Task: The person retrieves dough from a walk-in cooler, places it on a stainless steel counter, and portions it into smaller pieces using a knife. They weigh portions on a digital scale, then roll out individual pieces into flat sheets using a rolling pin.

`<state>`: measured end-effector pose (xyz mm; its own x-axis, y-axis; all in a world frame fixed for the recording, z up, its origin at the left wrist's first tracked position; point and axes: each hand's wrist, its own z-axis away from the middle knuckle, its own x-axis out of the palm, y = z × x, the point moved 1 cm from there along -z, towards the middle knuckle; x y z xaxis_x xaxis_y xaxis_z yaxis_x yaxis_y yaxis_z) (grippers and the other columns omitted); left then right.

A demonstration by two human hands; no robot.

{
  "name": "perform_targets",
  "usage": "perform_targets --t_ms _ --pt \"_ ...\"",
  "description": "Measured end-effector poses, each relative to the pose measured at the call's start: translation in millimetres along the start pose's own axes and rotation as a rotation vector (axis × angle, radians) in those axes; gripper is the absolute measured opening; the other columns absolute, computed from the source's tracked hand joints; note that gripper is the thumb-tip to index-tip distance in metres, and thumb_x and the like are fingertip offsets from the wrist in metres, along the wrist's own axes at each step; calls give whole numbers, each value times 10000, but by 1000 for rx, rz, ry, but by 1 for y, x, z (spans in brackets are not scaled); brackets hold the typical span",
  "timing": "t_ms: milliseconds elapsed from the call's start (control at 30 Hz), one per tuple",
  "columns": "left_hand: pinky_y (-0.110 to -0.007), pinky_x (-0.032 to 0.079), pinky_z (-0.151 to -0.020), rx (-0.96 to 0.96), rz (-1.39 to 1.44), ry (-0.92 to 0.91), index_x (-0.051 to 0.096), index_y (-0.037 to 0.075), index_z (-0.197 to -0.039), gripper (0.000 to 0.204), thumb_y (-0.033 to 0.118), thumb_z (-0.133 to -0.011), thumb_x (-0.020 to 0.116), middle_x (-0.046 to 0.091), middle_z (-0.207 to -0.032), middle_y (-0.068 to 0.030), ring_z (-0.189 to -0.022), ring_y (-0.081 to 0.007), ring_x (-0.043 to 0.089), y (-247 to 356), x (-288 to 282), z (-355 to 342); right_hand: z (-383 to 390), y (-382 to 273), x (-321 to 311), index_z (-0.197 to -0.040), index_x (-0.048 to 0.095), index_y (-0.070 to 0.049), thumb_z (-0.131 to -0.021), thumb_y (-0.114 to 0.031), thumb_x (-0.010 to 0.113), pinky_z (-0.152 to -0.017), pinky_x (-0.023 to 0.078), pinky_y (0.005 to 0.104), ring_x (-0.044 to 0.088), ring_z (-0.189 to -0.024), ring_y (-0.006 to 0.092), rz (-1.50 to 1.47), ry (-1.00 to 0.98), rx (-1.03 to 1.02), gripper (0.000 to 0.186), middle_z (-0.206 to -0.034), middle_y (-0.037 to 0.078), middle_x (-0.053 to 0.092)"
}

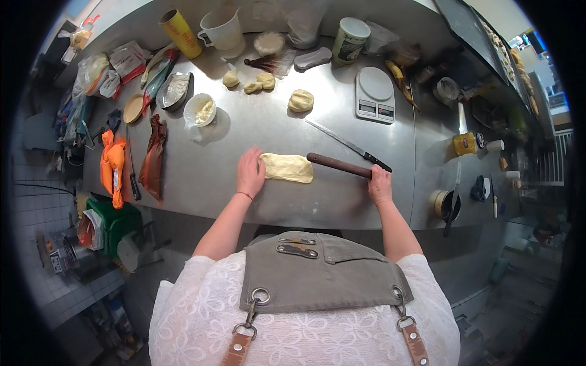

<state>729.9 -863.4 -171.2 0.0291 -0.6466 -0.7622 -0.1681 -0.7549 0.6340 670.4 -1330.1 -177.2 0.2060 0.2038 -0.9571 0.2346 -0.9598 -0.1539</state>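
On the brushed-steel table [345, 204], a flattened, pale yellow oblong of dough [288, 169] lies before the person, set back from the near edge. The left hand [250, 173] touches its left end, the grip unclosed, fingers extended. The right hand's [381, 185] grip is clamped around one end of a dark brown wooden rolling pin [339, 165]; the other end reaches the dough's far right corner, though whether it touches cannot be told. A black-handled serrated knife [348, 143] lies just beyond the pin. Steel surface separates the dough from a round dough ball [301, 101] farther back and a white digital scale [375, 91] to the right.

A round white plastic bowl [196, 114] holds soft, pale yellow lumps; an oval grey metal dish [165, 102] behind it, white powder. The contents of a translucent handled jug [223, 33] are unclear. On the right, a knife rests across a dark-mouthed round pot [444, 205].
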Motion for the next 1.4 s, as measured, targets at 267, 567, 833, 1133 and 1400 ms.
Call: perform_targets --t_ms 267,567,833,1133,1400 --pt "-568 174 -1275 4 -294 -318 383 138 -1598 604 337 -1043 513 338 -1680 -114 -1563 -323 276 29 29 22 -14 27 -9 -1198 470 -100 -796 -58 778 -909 467 500 596 -1120 384 -79 -58 411 508 -1235 128 575" --pt "-492 223 -1279 328 -262 -374 383 138 -1596 607 296 -1029 529 362 -1668 -91 -1553 -293 306 79 45 26 16 85 -18 -1155 500 -89 -791 -94 812 -894 484 502 609 -1089 387 11 -125 483 479 -1132 142 626" --pt "-509 189 -1283 211 -331 -542 368 111 -1605 636 368 -1044 521 303 -1697 -88 -1574 -290 256 98 62 18 51 159 -65 -1244 522 -79 -765 -79 810 -960 481 492 601 -1130 390 77 -42 465 559 -1253 152 620" --pt "-558 120 -1288 309 -362 -575 343 102 -1612 650 458 -1075 428 354 -1675 -90 -1569 -279 278 132 101 -24 9 37 -43 -1165 562 -88 -725 -2 774 -904 533 468 628 -1059 386 -272 40 112 496 -1236 135 643" --pt "-496 300 -1230 417 -199 -381 566 122 -1439 472 261 -989 598 598 -1440 -80 -1393 -248 501 124 80 -13 -33 -33 -32 -1133 580 -66 -875 -137 733 -801 532 486 667 -944 417 -569 -8 417 309 -1039 182 672"
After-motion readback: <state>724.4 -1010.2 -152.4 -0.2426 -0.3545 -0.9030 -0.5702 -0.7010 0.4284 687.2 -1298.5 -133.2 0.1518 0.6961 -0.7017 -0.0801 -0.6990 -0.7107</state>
